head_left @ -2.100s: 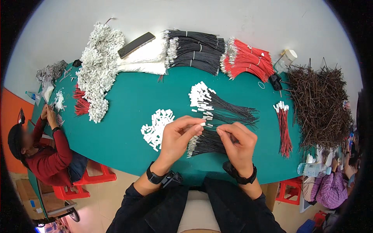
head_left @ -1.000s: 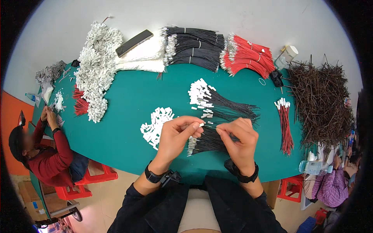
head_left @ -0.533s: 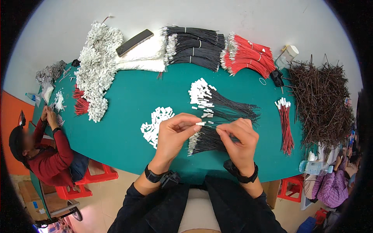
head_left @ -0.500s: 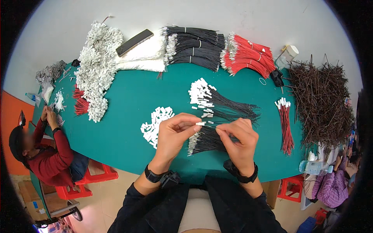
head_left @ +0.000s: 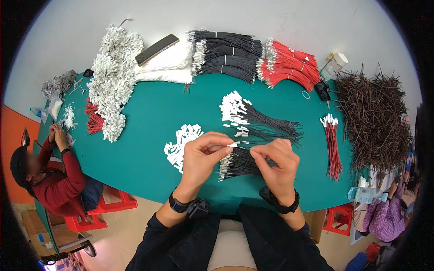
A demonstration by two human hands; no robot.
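Note:
My left hand [head_left: 203,158], fingers curled into a pinch, holds a small white sleeve [head_left: 233,145] above the bench. To its right, my right hand [head_left: 276,165] pinches a thin black wire [head_left: 244,148] running toward that sleeve. Beneath both hands lie loose black wires with silver tips [head_left: 235,166]. A bundle of black wires with white ends [head_left: 264,118] lies just beyond them, and a heap of loose white pieces [head_left: 180,148] is left of my left hand. The green tabletop [head_left: 149,110] is under everything.
At the back are white bags [head_left: 165,72], a black oblong device [head_left: 156,49], black bundles [head_left: 228,61] and red bundles [head_left: 289,67]. Brown tangled pieces [head_left: 373,119], red wires [head_left: 331,149] and a bottle [head_left: 364,195] lie right. A white heap [head_left: 110,77] stands left. Co-workers [head_left: 54,185] sit at both sides.
My two hands have shifted slightly, with the left fingertips and white sleeve drawn a little leftward and the right fingertips a little nearer the sleeve. Both keep their pinches.

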